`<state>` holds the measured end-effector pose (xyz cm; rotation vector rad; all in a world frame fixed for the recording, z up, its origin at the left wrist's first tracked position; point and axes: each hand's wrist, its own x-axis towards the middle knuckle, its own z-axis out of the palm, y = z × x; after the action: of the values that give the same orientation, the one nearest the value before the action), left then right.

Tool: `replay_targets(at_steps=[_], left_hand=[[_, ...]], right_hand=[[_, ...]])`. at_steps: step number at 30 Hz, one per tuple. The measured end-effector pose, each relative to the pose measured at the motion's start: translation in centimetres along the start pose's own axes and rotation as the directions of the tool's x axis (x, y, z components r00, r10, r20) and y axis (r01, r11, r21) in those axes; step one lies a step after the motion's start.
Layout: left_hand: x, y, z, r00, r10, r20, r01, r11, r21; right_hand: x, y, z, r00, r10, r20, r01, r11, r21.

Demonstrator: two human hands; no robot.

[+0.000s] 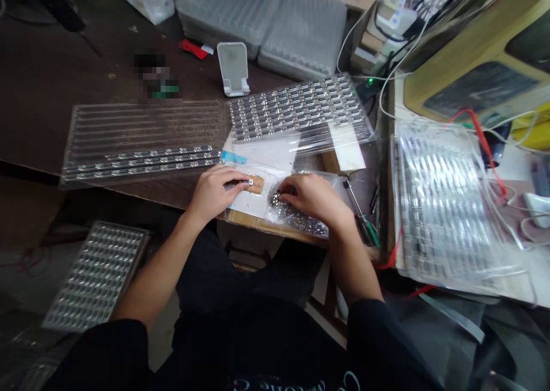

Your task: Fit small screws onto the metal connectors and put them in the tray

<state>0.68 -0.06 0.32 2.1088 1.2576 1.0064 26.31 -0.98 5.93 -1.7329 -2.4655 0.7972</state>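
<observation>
A small metal connector [251, 182] is pinched between the thumb and fingertips of the left hand [215, 190], at a tan block [259, 186] near the front edge of the bench [34, 122]. Just to the right, loose metal parts [307, 224] in a clear plastic bag are touched by the curled fingers of the right hand [313, 195]; whether one is gripped cannot be told. White sheets [247, 204] are laid beneath the work. Beyond, a clear tray [146, 127] is filled with connectors only along its nearest rows, while most rows of a second tray [318, 143], set at a slant, are occupied. A screwdriver [353, 196] is placed right of the bag. Farther back, a phone stand [233, 64] is seen before stacked ribbed trays [227, 7].
</observation>
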Motion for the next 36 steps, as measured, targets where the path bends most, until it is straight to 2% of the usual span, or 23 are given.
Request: replay_targets(at_steps=[4,6,8,10,14,19,26,28,30,33,36], left_hand=[[-0.1,0.5,-0.1,1.000,-0.009,0.003,0.009,1.000,-0.009],[-0.1,0.5,-0.2,0.995,-0.055,-0.083,0.052,0.998,-0.041],[-0.2,0.4,-0.3,0.970,-0.145,-0.194,0.126,0.986,-0.106],[-0.2,0.1,-0.4,0.946,-0.213,-0.246,0.174,0.970,-0.172],[-0.2,-0.1,-0.2,0.948,-0.197,-0.251,0.153,0.971,-0.185],[-0.1,-0.1,0.0,0.942,-0.218,-0.257,0.162,0.961,-0.223],[-0.2,-0.2,0.0,0.946,-0.196,-0.259,0.143,0.967,-0.209],[-0.1,-0.2,0.0,0.947,-0.189,-0.259,0.137,0.969,-0.204],[-0.1,-0.1,0.0,0.947,-0.186,-0.263,0.137,0.971,-0.194],[-0.1,0.0,0.0,0.947,-0.188,-0.259,0.145,0.973,-0.177],[0.0,-0.1,0.1,0.948,-0.186,-0.259,0.144,0.974,-0.172]], right_hand=[[0.0,-0.1,0.1,0.999,-0.025,0.026,0.025,1.000,-0.002],[0.0,0.0,0.1,1.000,-0.019,0.010,0.019,1.000,-0.007],[0.1,0.2,0.2,1.000,-0.029,-0.002,0.029,1.000,0.009],[0.1,0.3,0.3,0.999,-0.047,0.004,0.047,0.998,0.032],[-0.1,0.7,0.2,0.998,-0.056,0.032,0.055,0.998,0.030],[-0.3,0.4,-0.4,0.996,-0.082,0.033,0.077,0.988,0.137],[0.0,-0.3,-0.3,0.988,-0.102,0.117,0.089,0.990,0.107],[-0.1,0.0,-0.4,0.990,-0.118,0.075,0.105,0.981,0.161],[-0.1,0.2,-0.5,0.990,-0.139,-0.026,0.141,0.963,0.231],[0.1,-0.2,0.0,0.966,-0.185,-0.181,0.233,0.925,0.299],[0.8,-1.2,1.1,0.940,-0.234,-0.247,0.311,0.886,0.344]])
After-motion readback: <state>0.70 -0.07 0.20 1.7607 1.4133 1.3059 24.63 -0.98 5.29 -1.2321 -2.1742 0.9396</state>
